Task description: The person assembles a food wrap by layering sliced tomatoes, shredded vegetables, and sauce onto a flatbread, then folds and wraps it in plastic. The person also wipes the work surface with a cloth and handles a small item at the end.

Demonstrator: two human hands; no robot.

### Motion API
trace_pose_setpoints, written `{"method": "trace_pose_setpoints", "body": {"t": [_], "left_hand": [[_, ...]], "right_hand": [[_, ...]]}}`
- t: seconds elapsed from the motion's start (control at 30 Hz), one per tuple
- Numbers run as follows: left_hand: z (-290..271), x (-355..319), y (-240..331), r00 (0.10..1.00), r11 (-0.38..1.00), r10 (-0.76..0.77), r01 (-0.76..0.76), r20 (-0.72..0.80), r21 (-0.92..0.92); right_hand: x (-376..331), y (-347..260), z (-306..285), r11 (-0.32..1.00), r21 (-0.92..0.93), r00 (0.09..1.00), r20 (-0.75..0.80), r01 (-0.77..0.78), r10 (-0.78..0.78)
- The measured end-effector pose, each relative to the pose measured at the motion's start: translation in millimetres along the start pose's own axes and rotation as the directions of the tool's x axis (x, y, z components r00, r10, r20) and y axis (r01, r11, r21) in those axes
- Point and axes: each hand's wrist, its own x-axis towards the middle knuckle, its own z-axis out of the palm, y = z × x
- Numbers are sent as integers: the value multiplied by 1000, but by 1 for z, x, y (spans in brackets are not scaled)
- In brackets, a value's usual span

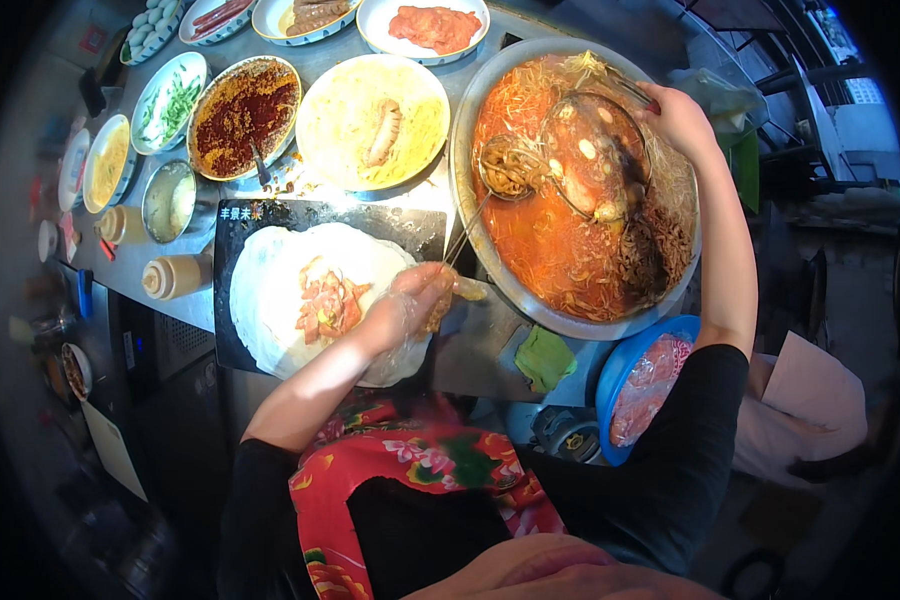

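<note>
My left hand (408,308), in what looks like a thin clear glove, is closed round the handle of a ladle (508,168). The ladle's bowl holds brown strips and rests over the large round metal pan (462,190). My right hand (678,118) reaches to the pan's far right rim, closed on a slim metal utensil (630,88) with a dark red grip. Its far end meets pale shreds (585,66). Beneath my left hand, thin white round wrappers (270,290) lie on a black board (410,222), topped with pinkish-orange slices (330,300).
Behind the board stand a plate of yellow shreds (320,120), a chili bowl (270,85) and a bowl of greens (160,110). Squeeze bottles (175,277) are at the left. A green cloth (545,358) lies before the pan, near a blue basin (610,390).
</note>
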Motion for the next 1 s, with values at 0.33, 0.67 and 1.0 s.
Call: {"method": "trace_pose_setpoints", "body": {"t": [0.33, 0.67, 1.0], "left_hand": [[-25, 30, -51, 979, 906, 200, -173, -31, 387], [-12, -3, -50, 979, 833, 200, -143, -50, 535], [-19, 8, -48, 994, 939, 105, -93, -18, 332]], "right_hand": [[-45, -105, -32, 973, -179, 901, 430, 144, -54], [59, -111, 90, 899, -286, 925, 284, 332, -252], [-92, -90, 9, 973, 224, 956, 272, 45, -107]]}}
